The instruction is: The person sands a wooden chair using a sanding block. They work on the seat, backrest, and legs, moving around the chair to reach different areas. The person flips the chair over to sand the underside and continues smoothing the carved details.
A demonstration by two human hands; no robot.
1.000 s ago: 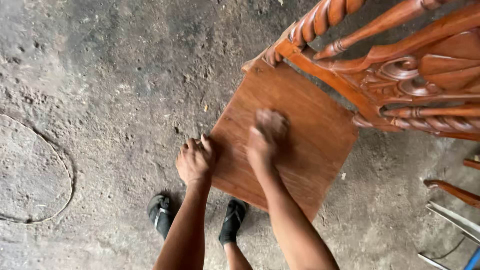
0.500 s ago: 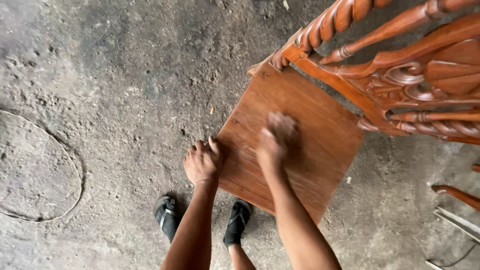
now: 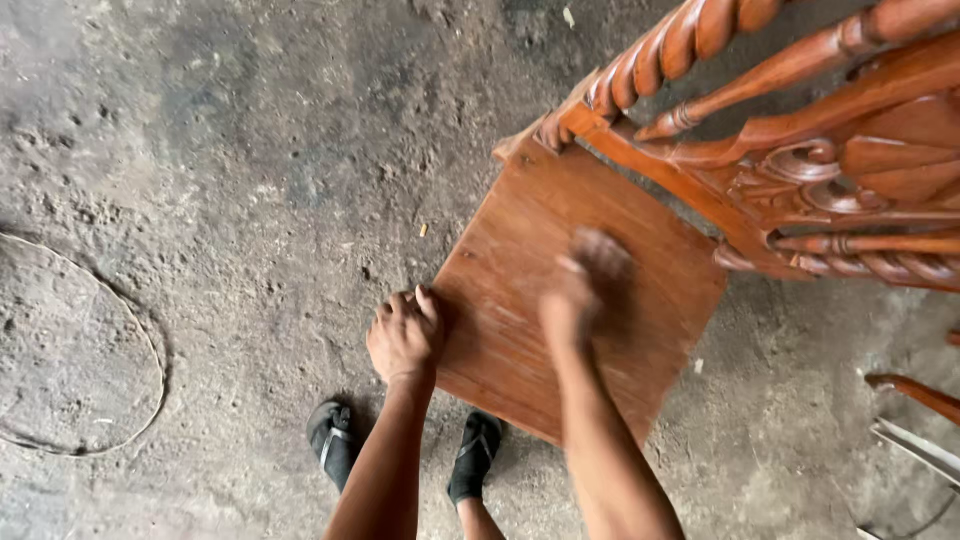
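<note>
Reddish-brown wood, flat and square: the chair seat [image 3: 590,300] of a carved wooden chair [image 3: 800,150] tipped over a rough grey concrete floor [image 3: 250,150], viewed from above. Left hand [image 3: 405,335] curled closed over the seat's near left edge, fingers wrapped onto the wood, knuckles up, gripping the panel at its rim. Right hand [image 3: 585,290] pressed flat against the middle of the seat, blurred by motion, so hard to tell how far the fingers are spread or whether anything lies under the palm. Seat lying directly beneath the right hand and just right of the left hand, its far corner meeting a twisted, rope-turned chair post [image 3: 660,60] and the scroll-carved frame at upper right. Both forearms reaching in from the bottom edge, one either side of the seat's near corner. Below them, two feet in dark sandals [image 3: 400,455] planted on the concrete, the right one partly tucked under the seat's lower edge. At far left, a round outline [image 3: 80,350] marked into the floor, well apart from the chair. At lower right, more turned wooden pieces [image 3: 915,395] near the frame's edge.
</note>
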